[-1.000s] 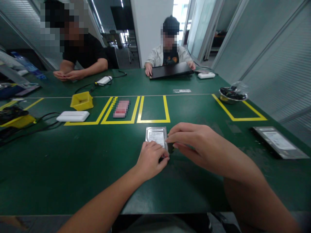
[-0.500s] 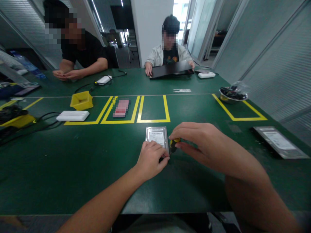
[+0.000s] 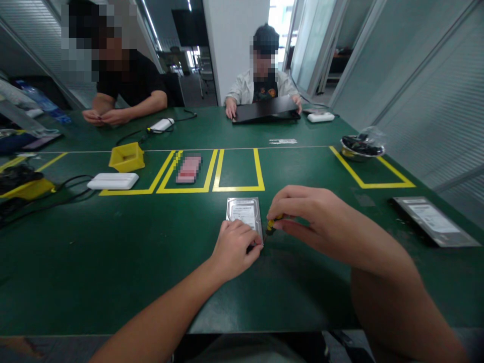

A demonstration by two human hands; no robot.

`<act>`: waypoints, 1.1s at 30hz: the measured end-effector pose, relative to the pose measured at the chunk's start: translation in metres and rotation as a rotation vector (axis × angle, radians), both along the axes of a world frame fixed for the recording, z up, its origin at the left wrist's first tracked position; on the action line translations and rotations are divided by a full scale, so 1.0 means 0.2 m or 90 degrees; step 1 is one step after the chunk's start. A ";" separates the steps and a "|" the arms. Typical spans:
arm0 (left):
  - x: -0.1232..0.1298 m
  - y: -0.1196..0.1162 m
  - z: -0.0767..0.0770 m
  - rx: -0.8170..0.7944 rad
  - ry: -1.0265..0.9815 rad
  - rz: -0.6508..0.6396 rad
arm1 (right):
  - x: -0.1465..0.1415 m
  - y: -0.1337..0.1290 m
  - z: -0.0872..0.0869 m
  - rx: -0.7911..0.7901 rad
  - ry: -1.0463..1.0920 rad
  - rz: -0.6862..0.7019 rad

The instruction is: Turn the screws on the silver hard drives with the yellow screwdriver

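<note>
A silver hard drive (image 3: 243,209) with a white label lies flat on the green table. My left hand (image 3: 235,249) rests over its near part, fingers curled round it and the fingertips at the near right corner. To the right of the drive, my right hand (image 3: 310,217) grips a small yellow and black screwdriver (image 3: 270,227) between thumb and fingers. The screwdriver is tilted, with its thin tip pointing down at the drive's near right corner; whether the tip touches a screw is too small to tell.
A larger metal drive (image 3: 434,222) lies at the right. Behind stand a bowl of dark parts (image 3: 362,148), a yellow bin (image 3: 127,157), a white power strip (image 3: 113,181) and a pink phone (image 3: 189,169). Across the table (image 3: 113,282) sit two people, one holding a black panel (image 3: 266,109).
My right hand has shifted slightly up and right, and the screwdriver leans more, its handle toward the right. My left hand and the drive have stayed in place.
</note>
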State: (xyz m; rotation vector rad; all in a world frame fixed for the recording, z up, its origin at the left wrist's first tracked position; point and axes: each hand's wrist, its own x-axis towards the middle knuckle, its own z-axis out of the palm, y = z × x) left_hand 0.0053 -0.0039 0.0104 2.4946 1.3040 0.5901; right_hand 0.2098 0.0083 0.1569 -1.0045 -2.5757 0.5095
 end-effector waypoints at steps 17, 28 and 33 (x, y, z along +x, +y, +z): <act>0.00 0.01 0.00 -0.028 -0.015 -0.002 | 0.01 0.00 -0.01 0.003 0.003 0.005; 0.01 0.01 0.00 -0.028 -0.031 0.001 | -0.02 0.02 -0.04 0.048 0.038 -0.008; 0.01 0.01 0.00 -0.022 -0.023 -0.004 | -0.03 0.03 -0.06 0.058 0.045 -0.031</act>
